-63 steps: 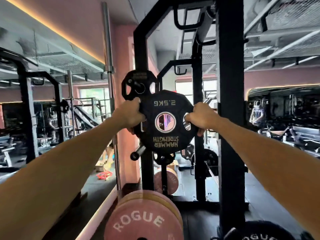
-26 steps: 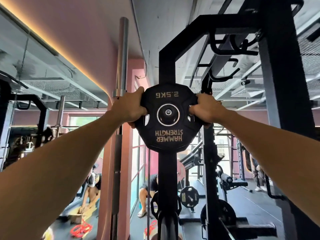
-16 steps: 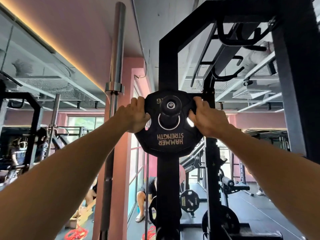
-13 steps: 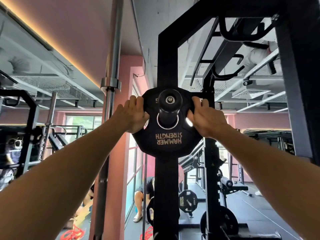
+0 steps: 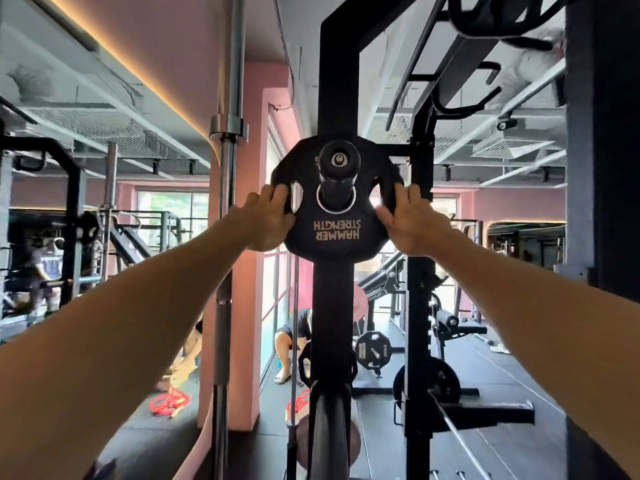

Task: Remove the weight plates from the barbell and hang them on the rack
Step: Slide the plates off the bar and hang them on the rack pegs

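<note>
Overhead, weight plate (image 5: 335,216) sits on rack peg (image 5: 338,171), flat open hands (image 5: 268,221) (image 5: 410,226) flanking it.

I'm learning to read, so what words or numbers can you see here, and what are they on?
"HAMMER STRENGTH": upside down on the black weight plate hanging on the rack peg.
The small plates lower down have markings too blurred to read.
No other readable text.
</note>
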The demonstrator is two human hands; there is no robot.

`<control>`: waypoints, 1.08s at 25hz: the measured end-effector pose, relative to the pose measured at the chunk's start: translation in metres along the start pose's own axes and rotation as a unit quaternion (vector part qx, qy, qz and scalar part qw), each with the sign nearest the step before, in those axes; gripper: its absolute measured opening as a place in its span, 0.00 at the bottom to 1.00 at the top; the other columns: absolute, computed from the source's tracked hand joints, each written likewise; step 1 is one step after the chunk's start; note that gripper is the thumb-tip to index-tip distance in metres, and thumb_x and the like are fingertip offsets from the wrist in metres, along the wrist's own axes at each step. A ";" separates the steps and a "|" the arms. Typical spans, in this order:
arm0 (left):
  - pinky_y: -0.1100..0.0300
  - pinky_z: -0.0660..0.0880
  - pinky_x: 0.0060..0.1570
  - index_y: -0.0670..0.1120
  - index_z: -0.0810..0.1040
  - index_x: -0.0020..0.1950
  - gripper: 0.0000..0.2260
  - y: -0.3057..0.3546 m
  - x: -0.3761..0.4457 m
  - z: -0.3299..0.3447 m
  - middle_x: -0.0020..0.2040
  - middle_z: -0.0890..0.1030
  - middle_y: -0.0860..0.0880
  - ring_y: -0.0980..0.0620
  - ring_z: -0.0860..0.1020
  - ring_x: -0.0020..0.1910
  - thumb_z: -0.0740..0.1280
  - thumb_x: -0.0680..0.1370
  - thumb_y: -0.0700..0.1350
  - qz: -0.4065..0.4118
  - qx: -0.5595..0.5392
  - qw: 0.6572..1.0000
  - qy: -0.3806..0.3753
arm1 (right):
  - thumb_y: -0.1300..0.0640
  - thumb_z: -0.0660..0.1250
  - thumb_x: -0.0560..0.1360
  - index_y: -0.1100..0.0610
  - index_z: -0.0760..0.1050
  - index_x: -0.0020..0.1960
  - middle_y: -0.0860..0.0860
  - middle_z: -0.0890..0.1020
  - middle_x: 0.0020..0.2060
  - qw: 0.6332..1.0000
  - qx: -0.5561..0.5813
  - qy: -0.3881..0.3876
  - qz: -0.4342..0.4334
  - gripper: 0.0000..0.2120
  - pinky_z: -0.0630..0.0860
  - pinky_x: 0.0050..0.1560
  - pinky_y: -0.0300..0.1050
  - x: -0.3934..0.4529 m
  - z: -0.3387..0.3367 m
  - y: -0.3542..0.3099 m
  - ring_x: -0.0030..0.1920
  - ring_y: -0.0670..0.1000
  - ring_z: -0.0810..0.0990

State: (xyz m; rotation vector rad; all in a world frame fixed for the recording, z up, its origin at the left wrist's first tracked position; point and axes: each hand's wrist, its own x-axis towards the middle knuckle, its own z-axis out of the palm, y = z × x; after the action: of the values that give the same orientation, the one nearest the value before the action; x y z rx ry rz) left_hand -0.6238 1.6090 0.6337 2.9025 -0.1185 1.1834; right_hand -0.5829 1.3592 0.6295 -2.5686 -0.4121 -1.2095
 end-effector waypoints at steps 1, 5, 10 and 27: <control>0.38 0.66 0.65 0.45 0.60 0.72 0.22 -0.003 -0.016 0.001 0.71 0.66 0.41 0.36 0.67 0.68 0.56 0.82 0.56 0.010 0.000 1.000 -0.012 | 0.43 0.54 0.82 0.59 0.53 0.76 0.62 0.63 0.70 0.999 -0.012 -0.034 -0.010 0.30 0.68 0.64 0.65 -0.014 -0.003 0.004 0.68 0.66 0.66; 0.45 0.69 0.61 0.52 0.66 0.71 0.26 -0.001 -0.103 0.011 0.68 0.73 0.44 0.40 0.74 0.64 0.61 0.78 0.65 0.028 -0.045 0.995 -0.087 | 0.38 0.61 0.78 0.53 0.56 0.78 0.57 0.63 0.75 0.980 -0.042 -0.194 -0.020 0.34 0.61 0.71 0.62 -0.090 -0.011 0.015 0.74 0.61 0.62; 0.57 0.68 0.52 0.51 0.71 0.68 0.28 0.022 -0.181 0.018 0.63 0.77 0.44 0.48 0.75 0.56 0.67 0.73 0.65 0.043 -0.128 0.974 -0.183 | 0.39 0.68 0.74 0.51 0.65 0.75 0.57 0.65 0.74 0.954 -0.020 -0.299 0.013 0.33 0.64 0.70 0.52 -0.177 -0.033 0.021 0.72 0.59 0.65; 0.54 0.68 0.58 0.53 0.70 0.69 0.32 0.274 -0.216 -0.028 0.68 0.74 0.43 0.44 0.73 0.64 0.70 0.71 0.67 -0.026 -0.147 0.974 -0.169 | 0.36 0.68 0.72 0.45 0.60 0.76 0.55 0.60 0.77 0.951 0.011 -0.309 0.014 0.37 0.59 0.74 0.61 -0.251 -0.157 0.244 0.76 0.59 0.58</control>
State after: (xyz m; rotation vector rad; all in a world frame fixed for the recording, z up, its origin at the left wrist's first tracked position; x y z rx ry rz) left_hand -0.8171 1.3517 0.4965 2.7879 -0.1978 0.5926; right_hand -0.7571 1.0429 0.5003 -2.8749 -0.4998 -0.3533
